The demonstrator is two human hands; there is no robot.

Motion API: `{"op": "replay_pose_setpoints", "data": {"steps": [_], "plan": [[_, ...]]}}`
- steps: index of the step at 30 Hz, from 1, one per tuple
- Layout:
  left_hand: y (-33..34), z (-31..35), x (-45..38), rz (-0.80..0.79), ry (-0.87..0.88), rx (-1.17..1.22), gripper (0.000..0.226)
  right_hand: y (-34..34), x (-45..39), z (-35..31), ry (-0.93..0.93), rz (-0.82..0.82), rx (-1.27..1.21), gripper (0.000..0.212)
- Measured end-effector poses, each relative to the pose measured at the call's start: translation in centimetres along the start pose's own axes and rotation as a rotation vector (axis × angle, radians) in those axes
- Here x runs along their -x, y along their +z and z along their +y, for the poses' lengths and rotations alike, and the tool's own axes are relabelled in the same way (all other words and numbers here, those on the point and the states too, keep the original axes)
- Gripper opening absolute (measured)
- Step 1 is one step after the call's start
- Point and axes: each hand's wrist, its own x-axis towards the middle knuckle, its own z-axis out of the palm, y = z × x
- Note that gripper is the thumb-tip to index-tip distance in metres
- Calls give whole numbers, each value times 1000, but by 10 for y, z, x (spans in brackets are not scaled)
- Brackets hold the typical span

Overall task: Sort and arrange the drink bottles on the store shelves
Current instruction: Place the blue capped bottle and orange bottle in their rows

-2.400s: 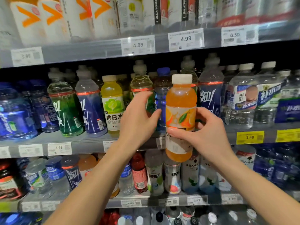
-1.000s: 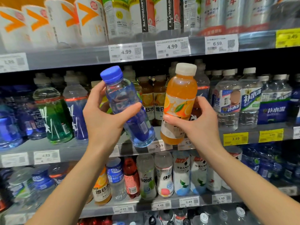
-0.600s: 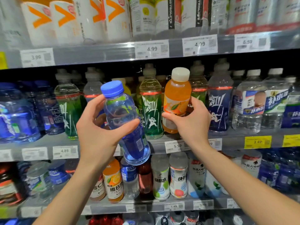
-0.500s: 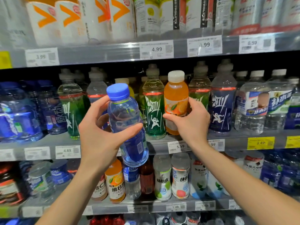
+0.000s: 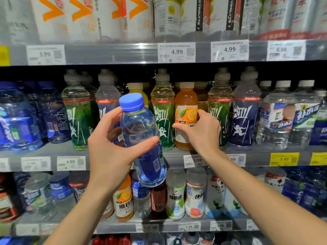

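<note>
Fingers of my right hand [image 5: 201, 133] wrap the white-capped orange plastic juice bottle [image 5: 186, 110] standing near the front edge of the grey middle shelf [image 5: 261, 159], while my left hand [image 5: 113, 149] grips a tilted blue-capped clear plastic bottle [image 5: 141, 138] before it.

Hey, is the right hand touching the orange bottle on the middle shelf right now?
Touching. The head view shows the right hand wrapped around the orange bottle, thumb across its label and fingers behind, with no gap visible.
</note>
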Motion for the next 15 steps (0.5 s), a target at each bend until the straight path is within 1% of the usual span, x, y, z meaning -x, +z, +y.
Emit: {"op": "replay_pose_setpoints", "data": {"steps": [3, 6, 8, 10, 11, 12, 13, 15], "plan": [[0, -2, -1, -5, -3, -15, 72, 4, 0, -1, -8, -34, 7, 57], [-2, -2, -2, -13, -11, 0, 71, 1, 5, -1, 31, -61, 5, 55], [-4, -4, -4, -18, -29, 15, 70, -6, 16, -10, 42, -41, -57, 58], [-8, -5, -6, -20, -55, 43, 71, -19, 35, -28, -3, -27, -194, 62], [-10, -5, -7, -20, -62, 54, 71, -25, 44, -38, -55, -72, -261, 62], [-11, -4, -8, -25, -66, 59, 70, -30, 54, -47, -107, -175, -319, 64], [-12, -3, -10, -35, -72, 57, 69, -34, 62, -55, -142, -320, -377, 70], [-14, -1, -11, -62, -82, 57, 67, -34, 73, -69, -149, -593, -465, 81]]}}
